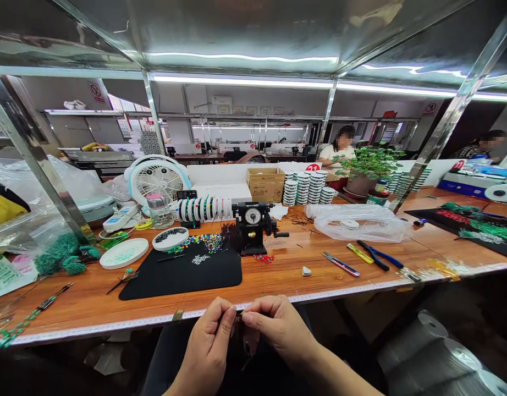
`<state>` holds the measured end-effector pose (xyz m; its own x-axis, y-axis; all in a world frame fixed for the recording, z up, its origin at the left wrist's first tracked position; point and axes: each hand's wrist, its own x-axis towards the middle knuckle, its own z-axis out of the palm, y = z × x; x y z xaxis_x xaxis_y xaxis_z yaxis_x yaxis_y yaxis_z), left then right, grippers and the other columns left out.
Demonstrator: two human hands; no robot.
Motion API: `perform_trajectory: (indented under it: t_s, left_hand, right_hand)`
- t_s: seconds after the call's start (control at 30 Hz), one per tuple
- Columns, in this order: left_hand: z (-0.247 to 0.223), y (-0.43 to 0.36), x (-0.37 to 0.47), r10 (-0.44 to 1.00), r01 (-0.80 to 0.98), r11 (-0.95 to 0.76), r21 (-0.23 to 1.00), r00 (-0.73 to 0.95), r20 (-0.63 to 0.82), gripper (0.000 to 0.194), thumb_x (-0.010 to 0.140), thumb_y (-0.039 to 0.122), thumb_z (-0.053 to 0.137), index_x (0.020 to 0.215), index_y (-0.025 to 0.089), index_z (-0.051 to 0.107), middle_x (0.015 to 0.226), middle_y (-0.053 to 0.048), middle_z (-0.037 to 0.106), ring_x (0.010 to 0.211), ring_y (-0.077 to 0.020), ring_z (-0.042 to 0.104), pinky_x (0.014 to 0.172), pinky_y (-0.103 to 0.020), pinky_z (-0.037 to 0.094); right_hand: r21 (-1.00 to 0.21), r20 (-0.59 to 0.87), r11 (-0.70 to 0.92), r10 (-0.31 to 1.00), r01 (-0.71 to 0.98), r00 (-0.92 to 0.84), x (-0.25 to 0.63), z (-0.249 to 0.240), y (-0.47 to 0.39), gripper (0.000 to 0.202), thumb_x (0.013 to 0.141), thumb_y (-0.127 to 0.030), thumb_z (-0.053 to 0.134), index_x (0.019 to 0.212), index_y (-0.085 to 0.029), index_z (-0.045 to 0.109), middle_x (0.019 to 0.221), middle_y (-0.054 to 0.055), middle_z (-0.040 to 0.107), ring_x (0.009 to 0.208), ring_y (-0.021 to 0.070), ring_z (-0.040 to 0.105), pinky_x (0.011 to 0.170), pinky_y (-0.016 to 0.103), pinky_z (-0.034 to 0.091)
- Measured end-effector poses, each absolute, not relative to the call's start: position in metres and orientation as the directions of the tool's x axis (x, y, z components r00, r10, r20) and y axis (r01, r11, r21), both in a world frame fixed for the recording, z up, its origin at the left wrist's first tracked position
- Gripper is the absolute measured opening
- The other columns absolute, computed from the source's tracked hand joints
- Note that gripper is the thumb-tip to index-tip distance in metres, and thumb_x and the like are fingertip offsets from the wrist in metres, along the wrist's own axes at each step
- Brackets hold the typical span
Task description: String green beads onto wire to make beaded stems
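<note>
My left hand (210, 344) and my right hand (278, 330) meet just off the table's front edge, thumbs and fingertips pinched close together. Between them is a small, thin dark strand (239, 317) that looks like cord; most of it is hidden by the fingers. Something thin dangles below, too dark to make out. Beyond my hands lies a black mat (179, 278) with a heap of coloured beads (204, 242) and a small pile of silvery pieces (200, 259). A black winding machine with a dial (252, 216) stands behind, beside a row of thread spools (204, 209).
On the right lie a craft knife (341, 264), a yellow cutter (359, 253) and blue-handled pliers (379, 257). A white dish (124, 253) and green cord bundles (58, 256) are at left. Metal posts (439, 115) frame the bench. Two people sit farther back.
</note>
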<state>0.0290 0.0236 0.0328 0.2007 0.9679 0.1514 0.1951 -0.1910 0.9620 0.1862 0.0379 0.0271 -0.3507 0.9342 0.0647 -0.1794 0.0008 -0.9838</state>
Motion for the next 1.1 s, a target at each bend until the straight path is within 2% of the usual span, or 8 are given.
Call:
perform_trajectory:
  t_s: [0.2, 0.33, 0.43, 0.53, 0.87, 1.0, 1.1]
  left_hand:
    - [0.033, 0.024, 0.030, 0.959, 0.248, -0.243, 0.938, 0.209, 0.194, 0.030, 0.091, 0.040, 0.041, 0.070, 0.020, 0.048, 0.063, 0.003, 0.047, 0.059, -0.0123, 0.043, 0.056, -0.023, 0.036]
    - [0.033, 0.024, 0.029, 0.959, 0.281, -0.256, 0.925, 0.191, 0.207, 0.030, 0.091, 0.040, 0.041, 0.070, 0.020, 0.048, 0.063, 0.003, 0.046, 0.059, -0.0126, 0.043, 0.057, -0.023, 0.036]
    - [0.035, 0.024, 0.029, 0.966, 0.261, -0.236, 0.936, 0.171, 0.196, 0.030, 0.090, 0.040, 0.041, 0.069, 0.020, 0.047, 0.062, 0.003, 0.045, 0.058, -0.0126, 0.042, 0.055, -0.023, 0.035]
    - [0.037, 0.022, 0.030, 0.968, 0.240, -0.223, 0.945, 0.171, 0.185, 0.028, 0.090, 0.038, 0.043, 0.069, 0.020, 0.048, 0.061, 0.003, 0.047, 0.057, -0.0127, 0.042, 0.055, -0.023, 0.035]
    - [0.038, 0.023, 0.029, 0.958, 0.258, -0.264, 0.929, 0.183, 0.221, 0.027, 0.089, 0.037, 0.045, 0.068, 0.019, 0.049, 0.062, 0.002, 0.048, 0.058, -0.0128, 0.043, 0.056, -0.023, 0.035]
    - [0.036, 0.023, 0.028, 0.970, 0.117, -0.181, 0.977, 0.183, 0.158, 0.028, 0.087, 0.040, 0.049, 0.068, 0.019, 0.048, 0.061, 0.003, 0.044, 0.056, -0.0116, 0.039, 0.054, -0.022, 0.034]
    - [0.037, 0.022, 0.028, 0.973, -0.068, -0.012, 0.998, 0.231, 0.027, 0.030, 0.085, 0.045, 0.050, 0.071, 0.019, 0.045, 0.061, 0.004, 0.038, 0.055, -0.0096, 0.033, 0.051, -0.020, 0.031]
  right_hand:
    - [-0.985, 0.056, -0.010, 0.928, -0.174, -0.369, 0.188, 0.035, 0.038, 0.031, 0.076, -0.037, 0.066, 0.062, -0.010, 0.068, 0.052, 0.003, 0.060, 0.049, 0.0123, 0.053, 0.055, 0.027, 0.042]
    - [-0.982, 0.059, -0.011, 0.930, -0.187, -0.362, 0.190, 0.035, 0.038, 0.031, 0.075, -0.040, 0.067, 0.070, -0.009, 0.070, 0.052, 0.002, 0.061, 0.051, 0.0118, 0.054, 0.059, 0.026, 0.043]
    - [-0.977, 0.019, -0.061, 0.928, -0.202, -0.372, 0.190, 0.034, 0.038, 0.035, 0.075, -0.044, 0.066, 0.076, -0.009, 0.068, 0.054, 0.002, 0.061, 0.046, 0.0089, 0.050, 0.050, 0.022, 0.039]
    - [-0.980, -0.004, -0.073, 0.938, -0.184, -0.348, 0.189, 0.033, 0.037, 0.037, 0.072, -0.047, 0.069, 0.073, -0.010, 0.064, 0.054, 0.001, 0.061, 0.044, 0.0081, 0.049, 0.046, 0.020, 0.035]
    - [-0.980, 0.029, -0.047, 0.927, -0.192, -0.375, 0.188, 0.040, 0.035, 0.041, 0.070, -0.050, 0.069, 0.063, -0.010, 0.067, 0.050, 0.002, 0.060, 0.049, 0.0120, 0.054, 0.060, 0.028, 0.046]
    - [-0.980, 0.008, -0.055, 0.948, -0.189, -0.317, 0.190, 0.042, 0.035, 0.044, 0.065, -0.054, 0.071, 0.066, -0.010, 0.066, 0.051, 0.002, 0.060, 0.048, 0.0126, 0.055, 0.059, 0.029, 0.046]
    - [-0.981, 0.009, -0.054, 0.946, -0.184, -0.323, 0.191, 0.040, 0.035, 0.044, 0.066, -0.055, 0.070, 0.070, -0.011, 0.064, 0.050, 0.001, 0.059, 0.047, 0.0129, 0.055, 0.058, 0.029, 0.047]
